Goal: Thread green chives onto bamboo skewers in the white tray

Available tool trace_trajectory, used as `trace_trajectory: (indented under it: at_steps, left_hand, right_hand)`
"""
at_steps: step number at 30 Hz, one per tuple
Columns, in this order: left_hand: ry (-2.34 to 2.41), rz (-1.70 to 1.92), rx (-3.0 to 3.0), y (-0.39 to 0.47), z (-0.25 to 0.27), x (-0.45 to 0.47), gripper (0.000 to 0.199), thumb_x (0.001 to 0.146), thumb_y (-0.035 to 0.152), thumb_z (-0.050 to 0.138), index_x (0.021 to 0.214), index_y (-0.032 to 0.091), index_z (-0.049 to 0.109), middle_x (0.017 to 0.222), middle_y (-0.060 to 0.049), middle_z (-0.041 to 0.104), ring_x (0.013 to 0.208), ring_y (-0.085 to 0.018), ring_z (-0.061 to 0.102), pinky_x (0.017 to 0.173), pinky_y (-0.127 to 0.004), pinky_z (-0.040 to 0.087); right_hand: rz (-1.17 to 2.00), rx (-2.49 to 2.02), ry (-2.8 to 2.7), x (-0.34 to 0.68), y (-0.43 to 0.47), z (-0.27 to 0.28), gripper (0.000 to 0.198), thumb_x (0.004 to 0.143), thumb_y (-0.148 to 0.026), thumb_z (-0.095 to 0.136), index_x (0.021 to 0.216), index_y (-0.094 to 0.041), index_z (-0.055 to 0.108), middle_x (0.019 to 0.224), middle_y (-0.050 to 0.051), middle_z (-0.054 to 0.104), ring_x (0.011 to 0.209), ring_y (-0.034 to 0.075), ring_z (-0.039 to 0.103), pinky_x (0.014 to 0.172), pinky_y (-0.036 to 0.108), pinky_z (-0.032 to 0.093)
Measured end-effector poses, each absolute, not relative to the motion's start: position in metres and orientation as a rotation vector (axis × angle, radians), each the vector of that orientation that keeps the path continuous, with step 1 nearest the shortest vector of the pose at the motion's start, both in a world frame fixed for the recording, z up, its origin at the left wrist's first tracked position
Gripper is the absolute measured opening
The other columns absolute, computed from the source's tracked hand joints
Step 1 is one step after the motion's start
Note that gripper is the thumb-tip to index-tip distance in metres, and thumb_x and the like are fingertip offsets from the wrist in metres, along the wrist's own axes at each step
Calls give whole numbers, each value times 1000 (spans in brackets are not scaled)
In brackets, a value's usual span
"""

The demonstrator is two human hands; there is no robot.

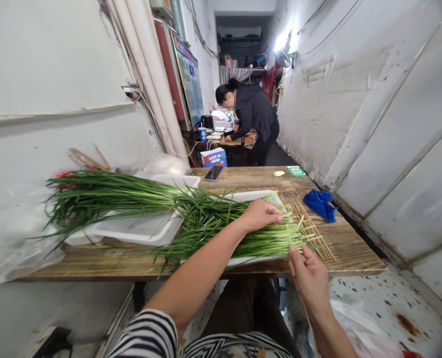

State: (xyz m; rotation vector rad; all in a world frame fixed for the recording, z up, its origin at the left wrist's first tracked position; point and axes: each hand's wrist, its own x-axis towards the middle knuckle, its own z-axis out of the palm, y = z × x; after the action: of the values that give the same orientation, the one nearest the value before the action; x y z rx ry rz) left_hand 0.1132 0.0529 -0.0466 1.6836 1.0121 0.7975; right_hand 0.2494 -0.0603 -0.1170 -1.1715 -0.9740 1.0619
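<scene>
Garlic chives (243, 241) lie heaped over a white tray (267, 195), their pale cut ends toward the right. My left hand (261, 216) rests on the stems near those ends, closed, with its fingertips pinched at the chives. Just past the tray's right end, my right hand (310, 273) is closed, thumb and forefinger touching the lowest stem ends. A thin bamboo skewer (310, 330) runs down from under its palm; its upper end is hidden by the fingers. Loose bamboo skewers (306, 219) lie side by side right of the stems.
A second white tray (142, 238) on the left carries another chive bundle (120, 196). Around the wooden table (355, 251) are a phone (214, 173), a blue cloth (320, 204), a green code card (296, 171) and plastic bags (15, 238). Behind, a person (256, 114) bends over another table.
</scene>
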Motion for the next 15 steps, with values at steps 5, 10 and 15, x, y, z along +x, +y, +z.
trace_trajectory:
  at_steps: [5,10,15]
  left_hand:
    - [1014,804,1659,53,-47,113,19,68,20,66,81,8,72,74,-8,73,70,-17,68,69,-25,53]
    - [1017,821,1645,53,-48,114,19,68,19,67,81,6,72,74,-10,73,70,-18,68,69,-26,53]
    - [1020,821,1649,54,-49,114,18,68,19,68,81,7,73,73,-9,73,68,-17,68,68,-25,53]
  right_hand:
    - [1068,-1163,-971,250,-60,-118,39,75,-54,66,80,-20,49,40,-12,32,35,6,22,36,20,12]
    - [1060,-1182,-964,250,-59,-117,42,73,-56,67,81,-19,50,39,-12,33,34,6,22,34,20,12]
    - [1064,-1179,-970,250,-59,-116,41,75,-56,66,82,-19,50,39,-13,32,34,6,21,34,20,11]
